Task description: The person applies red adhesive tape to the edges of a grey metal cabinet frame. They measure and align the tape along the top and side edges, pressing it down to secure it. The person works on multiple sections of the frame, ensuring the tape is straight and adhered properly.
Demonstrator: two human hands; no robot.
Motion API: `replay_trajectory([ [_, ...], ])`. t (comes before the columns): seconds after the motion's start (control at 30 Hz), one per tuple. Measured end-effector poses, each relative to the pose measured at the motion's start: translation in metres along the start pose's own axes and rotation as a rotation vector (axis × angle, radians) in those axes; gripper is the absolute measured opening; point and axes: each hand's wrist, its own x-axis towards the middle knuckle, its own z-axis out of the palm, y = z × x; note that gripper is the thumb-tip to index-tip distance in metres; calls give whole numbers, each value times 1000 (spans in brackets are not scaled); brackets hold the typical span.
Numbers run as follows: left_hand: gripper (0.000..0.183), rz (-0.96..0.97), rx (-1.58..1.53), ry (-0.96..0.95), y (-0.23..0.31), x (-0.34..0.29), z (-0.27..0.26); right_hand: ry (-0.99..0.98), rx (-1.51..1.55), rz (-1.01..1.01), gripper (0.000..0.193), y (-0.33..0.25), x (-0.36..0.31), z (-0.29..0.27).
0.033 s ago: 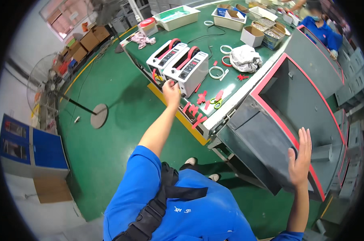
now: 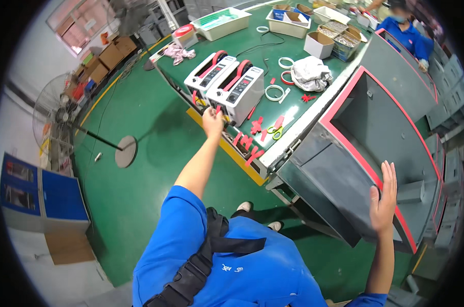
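My left hand (image 2: 213,123) is hovering by red tape (image 2: 218,109) at a white machine (image 2: 251,96); I can't tell if it's pinching. The tape's looking light, bendy, sticky; I'd pinch its end. My right hand (image 2: 383,204) is lying open.

The left hand (image 2: 212,123) is shifting slightly leftward and back toward the body, low in front of the nearer white dispenser (image 2: 244,97). A bit of red strip (image 2: 218,109) is showing more clearly beside its fingers. The head view is tilting slightly.
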Motion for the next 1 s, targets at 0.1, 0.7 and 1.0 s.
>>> replay_trajectory([
  [0.1,52,-180,12,-274,-51,30,0,112,-94,1,49,2,6,16],
  [0.7,15,157,-221,-1453,25,-75,-105,325,-221,-24,40,-16,6,31],
  [1.0,12,423,-549,-1522,193,-263,-110,-105,698,238,15,-100,-126,49],
])
